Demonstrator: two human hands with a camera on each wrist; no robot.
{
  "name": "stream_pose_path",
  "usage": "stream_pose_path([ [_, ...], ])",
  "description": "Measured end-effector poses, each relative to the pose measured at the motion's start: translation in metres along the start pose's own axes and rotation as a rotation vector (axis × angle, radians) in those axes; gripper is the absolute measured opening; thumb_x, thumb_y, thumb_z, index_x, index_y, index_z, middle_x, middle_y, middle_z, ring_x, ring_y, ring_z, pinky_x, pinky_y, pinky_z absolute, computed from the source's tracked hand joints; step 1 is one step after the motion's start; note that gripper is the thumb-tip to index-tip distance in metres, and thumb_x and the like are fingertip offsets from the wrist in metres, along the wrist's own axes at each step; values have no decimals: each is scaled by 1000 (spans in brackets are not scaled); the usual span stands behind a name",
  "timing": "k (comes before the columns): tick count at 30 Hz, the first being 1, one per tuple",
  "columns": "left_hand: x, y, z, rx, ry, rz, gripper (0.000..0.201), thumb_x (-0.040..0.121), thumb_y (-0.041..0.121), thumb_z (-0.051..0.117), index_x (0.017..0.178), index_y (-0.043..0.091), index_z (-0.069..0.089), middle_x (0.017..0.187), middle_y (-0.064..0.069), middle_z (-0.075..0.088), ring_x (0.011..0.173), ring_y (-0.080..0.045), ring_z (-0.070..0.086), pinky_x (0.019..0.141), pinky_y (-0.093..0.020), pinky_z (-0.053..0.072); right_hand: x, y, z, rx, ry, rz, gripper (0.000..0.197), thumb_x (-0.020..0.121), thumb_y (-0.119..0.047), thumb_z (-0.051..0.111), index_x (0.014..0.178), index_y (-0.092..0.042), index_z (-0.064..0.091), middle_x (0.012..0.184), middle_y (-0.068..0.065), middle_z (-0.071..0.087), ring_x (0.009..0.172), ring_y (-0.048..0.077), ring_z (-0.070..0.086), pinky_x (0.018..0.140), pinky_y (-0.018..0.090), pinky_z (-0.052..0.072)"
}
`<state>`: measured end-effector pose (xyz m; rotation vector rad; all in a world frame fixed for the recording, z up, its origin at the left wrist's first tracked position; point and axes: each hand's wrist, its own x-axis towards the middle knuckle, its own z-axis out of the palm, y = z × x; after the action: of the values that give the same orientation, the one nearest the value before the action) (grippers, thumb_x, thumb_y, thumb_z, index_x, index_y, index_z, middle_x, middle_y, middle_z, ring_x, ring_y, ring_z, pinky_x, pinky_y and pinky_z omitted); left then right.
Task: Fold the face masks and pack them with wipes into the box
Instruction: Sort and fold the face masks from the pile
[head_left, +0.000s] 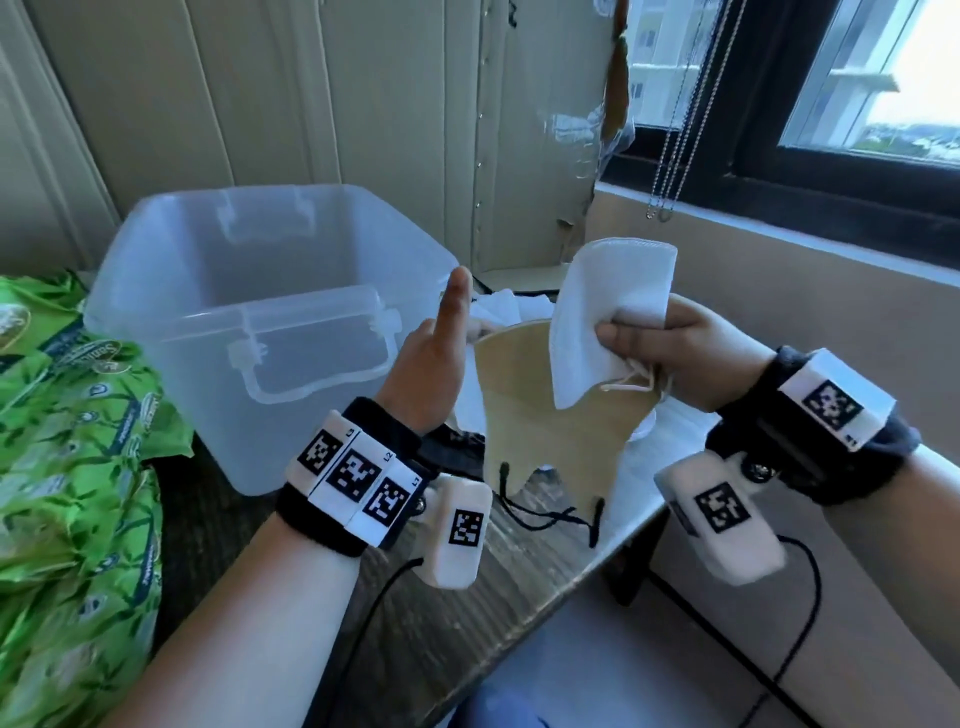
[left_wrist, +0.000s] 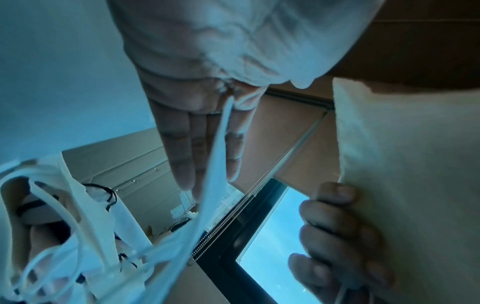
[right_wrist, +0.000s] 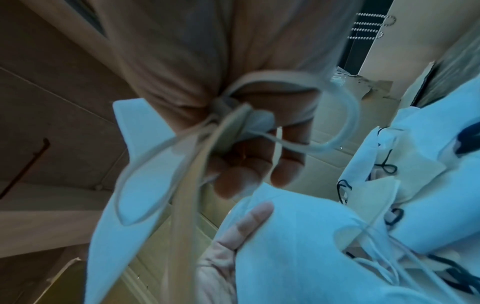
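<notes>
My right hand (head_left: 644, 338) grips a folded white face mask (head_left: 608, 312) and holds it upright above the table; its ear loops (right_wrist: 335, 115) bunch at my curled fingers (right_wrist: 249, 164). My left hand (head_left: 436, 353) stands edge-up beside it with straight fingers (left_wrist: 187, 144) and holds nothing. Below both hands a tan mask (head_left: 545, 415) with black loops lies flat on the table. The clear plastic box (head_left: 171, 291) stands open to the left. Green wipes packs (head_left: 78, 467) are heaped at the far left.
A pile of loose white and tan masks (head_left: 504, 306) lies behind the hands, beside the box. The table edge (head_left: 597, 566) runs diagonally at the lower right. A window (head_left: 831, 104) with hanging bead cords (head_left: 670, 130) is at the upper right.
</notes>
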<state>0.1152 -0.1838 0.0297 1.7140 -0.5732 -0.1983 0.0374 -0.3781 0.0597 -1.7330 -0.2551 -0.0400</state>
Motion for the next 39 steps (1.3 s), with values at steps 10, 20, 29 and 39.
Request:
stream_pose_path([
  [10, 2, -2, -6, -108, -187, 75, 56, 83, 45, 64, 96, -10, 65, 88, -19, 65, 78, -22, 61, 71, -33, 49, 32, 8, 4, -442, 103, -49, 13, 90, -8, 55, 81, -10, 64, 70, 0, 62, 66, 14, 58, 65, 33, 50],
  [20, -1, 1, -6, -155, -144, 275, 61, 77, -3, 66, 122, 36, 50, 115, -15, 61, 97, -15, 61, 91, -33, 48, 30, 11, 9, -417, 340, -90, 64, 75, -43, 68, 85, 19, 57, 91, 43, 54, 82, 57, 51, 72, 52, 48],
  [29, -24, 2, -17, -120, -141, 177, 47, 83, -15, 56, 83, 27, 77, 92, 5, 74, 91, -7, 66, 88, -26, 48, 3, -13, -5, -280, 699, -186, 28, 82, -11, 66, 54, -6, 63, 50, 6, 64, 48, 8, 52, 53, 19, 43],
  [39, -36, 22, -13, -477, -154, 95, 26, 85, 38, 57, 97, 23, 73, 106, 0, 71, 102, -15, 65, 96, -40, 47, -10, 5, 68, -946, 810, -376, 45, 79, -19, 39, 116, -13, 65, 107, 18, 66, 91, 31, 65, 78, 32, 52],
])
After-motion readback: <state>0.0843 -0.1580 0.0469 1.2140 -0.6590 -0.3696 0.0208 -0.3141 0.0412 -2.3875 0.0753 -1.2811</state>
